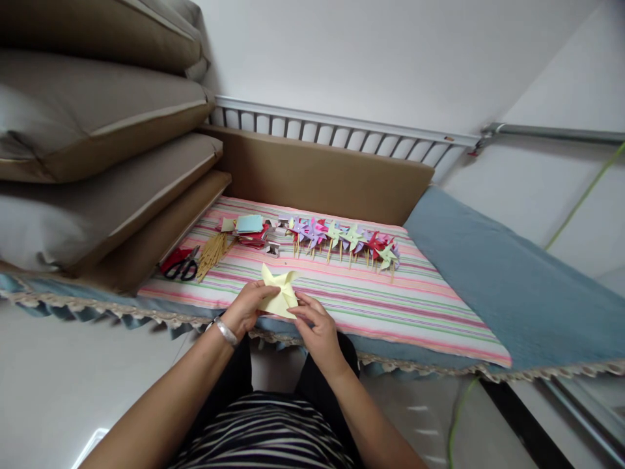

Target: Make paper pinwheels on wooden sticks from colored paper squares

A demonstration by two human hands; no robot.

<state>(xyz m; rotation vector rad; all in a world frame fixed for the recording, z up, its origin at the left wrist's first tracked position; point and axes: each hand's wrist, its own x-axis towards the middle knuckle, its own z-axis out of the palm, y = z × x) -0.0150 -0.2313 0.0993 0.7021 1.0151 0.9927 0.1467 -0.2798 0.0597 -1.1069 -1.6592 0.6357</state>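
Observation:
A pale yellow paper pinwheel (pixel 279 301), its corners folded in, is held just above the near edge of the striped cloth (pixel 312 273). My left hand (pixel 249 305) grips it from the left, with the thumb pressed on its middle. On the other side, the fingers of my right hand (pixel 315 322) pinch its right edge. Beyond my hands lies a row of finished pinwheels (pixel 352 238) on sticks, in purple, red, pink and pale green. Whether a pin or stick is in the yellow paper I cannot make out.
To the left are scissors (pixel 181 267), a bundle of thin wooden sticks (pixel 213 254) and a stack of coloured paper squares (pixel 250 224). Small clear boxes (pixel 272 249) sit beside the stack. Large cushions (pixel 97 124) pile up at the left, and a brown panel (pixel 322 170) stands behind.

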